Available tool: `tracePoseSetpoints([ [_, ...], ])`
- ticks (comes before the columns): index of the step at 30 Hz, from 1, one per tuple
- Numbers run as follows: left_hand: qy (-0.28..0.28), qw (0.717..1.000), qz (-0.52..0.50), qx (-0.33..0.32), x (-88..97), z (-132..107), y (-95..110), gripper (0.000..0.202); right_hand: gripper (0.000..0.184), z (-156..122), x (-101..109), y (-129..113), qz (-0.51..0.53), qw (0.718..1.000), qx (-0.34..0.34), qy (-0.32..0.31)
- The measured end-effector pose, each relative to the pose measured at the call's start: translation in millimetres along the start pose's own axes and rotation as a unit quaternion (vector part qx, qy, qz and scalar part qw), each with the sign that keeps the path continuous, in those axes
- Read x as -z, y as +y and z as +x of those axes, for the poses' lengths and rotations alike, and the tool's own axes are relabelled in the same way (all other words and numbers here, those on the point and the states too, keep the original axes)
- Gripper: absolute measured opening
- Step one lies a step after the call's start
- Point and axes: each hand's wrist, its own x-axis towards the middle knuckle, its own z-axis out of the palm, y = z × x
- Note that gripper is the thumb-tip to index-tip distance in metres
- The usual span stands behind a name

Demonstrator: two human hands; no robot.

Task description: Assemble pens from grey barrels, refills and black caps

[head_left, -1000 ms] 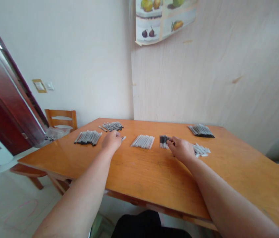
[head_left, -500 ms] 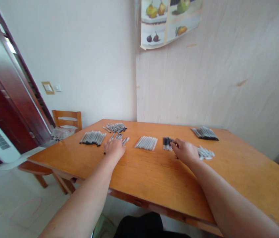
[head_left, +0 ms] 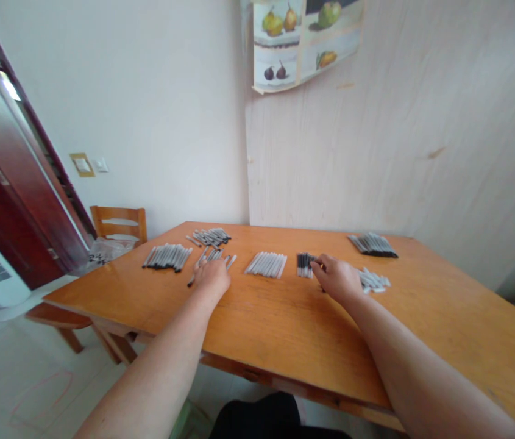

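Observation:
My left hand (head_left: pixel 213 277) rests over a loose pile of pen barrels (head_left: pixel 214 254), its fingers curled down among them and mostly hidden by the back of the hand. A dark-ended pen barrel (head_left: pixel 191 281) sticks out at its left side. My right hand (head_left: pixel 339 278) has thumb and forefinger pinched at the right end of a short row of black-topped pen parts (head_left: pixel 303 264); a small black piece seems to be between the fingertips. Between the hands lies a neat row of pale, whitish pen barrels (head_left: pixel 266 264). Small white pieces (head_left: pixel 374 280) lie heaped right of my right hand.
Black-ended pens lie in a group at left (head_left: pixel 168 257), in another pile behind (head_left: pixel 212 236), and in a stack (head_left: pixel 373 244) at the back right. The wooden table (head_left: pixel 284 329) meets the wall. A wooden chair (head_left: pixel 119 222) with a clear plastic bag (head_left: pixel 110 247) stands left.
The view has shifted slightly, so the table things appear a little further left. Both hands stay at the same piles, with only small finger movement.

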Motion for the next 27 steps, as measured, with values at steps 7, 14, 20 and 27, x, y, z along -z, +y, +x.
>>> tracePoseSetpoints([
  [7,0.017,0.958,-0.286,0.009,1.5,5.0,19.0,0.014,0.033,-1.9,1.6,-5.7,0.066,0.998,-0.009,0.023],
  [14,-0.169,0.721,-0.672,0.007,13.5,-2.8,74.0,0.022,0.031,-3.1,-9.3,-15.7,0.254,0.966,0.047,0.017],
  [20,-0.238,0.646,-0.725,-0.028,22.4,-7.7,119.0,0.026,0.031,-3.3,-9.9,-21.8,0.453,0.89,0.0,-0.056],
  [27,-0.204,0.682,-0.697,-0.085,10.9,-19.3,147.8,0.015,0.033,2.7,-4.5,-16.4,0.501,0.862,-0.076,0.008],
])
